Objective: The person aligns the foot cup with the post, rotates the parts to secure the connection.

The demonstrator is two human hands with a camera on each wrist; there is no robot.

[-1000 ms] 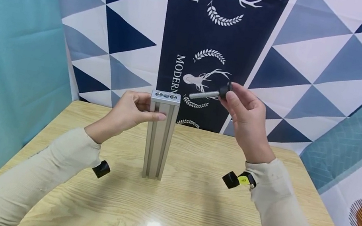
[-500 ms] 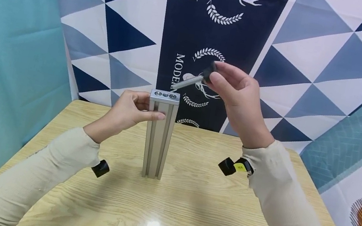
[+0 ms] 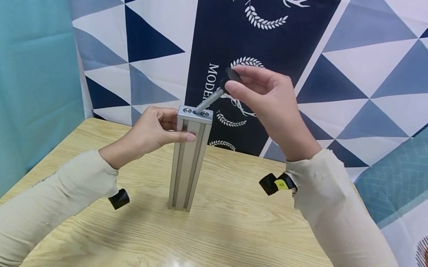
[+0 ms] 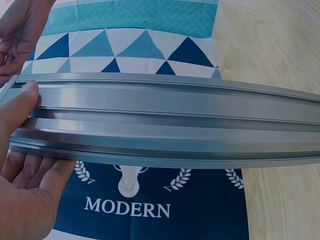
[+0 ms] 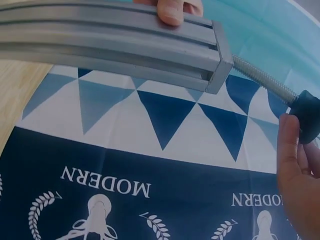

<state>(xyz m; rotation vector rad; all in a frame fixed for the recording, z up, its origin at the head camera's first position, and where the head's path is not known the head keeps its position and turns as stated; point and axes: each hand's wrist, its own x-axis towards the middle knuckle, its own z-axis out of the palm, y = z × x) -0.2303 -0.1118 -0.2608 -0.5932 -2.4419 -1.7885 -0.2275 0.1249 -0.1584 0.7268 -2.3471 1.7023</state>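
Observation:
An aluminium extrusion profile (image 3: 186,167) stands upright on the table, capped by a metal end plate (image 3: 195,118) with holes in its top. My left hand (image 3: 156,130) grips the profile just below the plate, thumb across the front face. In my right hand (image 3: 265,97), thumb and fingers pinch the black base of a threaded levelling foot (image 3: 210,100). Its stud slants down to the left, and the tip is right at the plate's middle hole. In the right wrist view the bare thread (image 5: 265,80) shows between plate and black base (image 5: 306,115).
The wooden table (image 3: 127,233) carries the profile. Behind it hangs a patterned cloth (image 3: 152,22) with triangles and a dark printed band. A teal curtain (image 3: 10,45) hangs at the left. Small black cameras are strapped to both wrists.
My right hand has moved left and up, bringing the levelling foot from beside the profile to its top, with the stud turned more steeply downward. The left hand and profile have stayed put.

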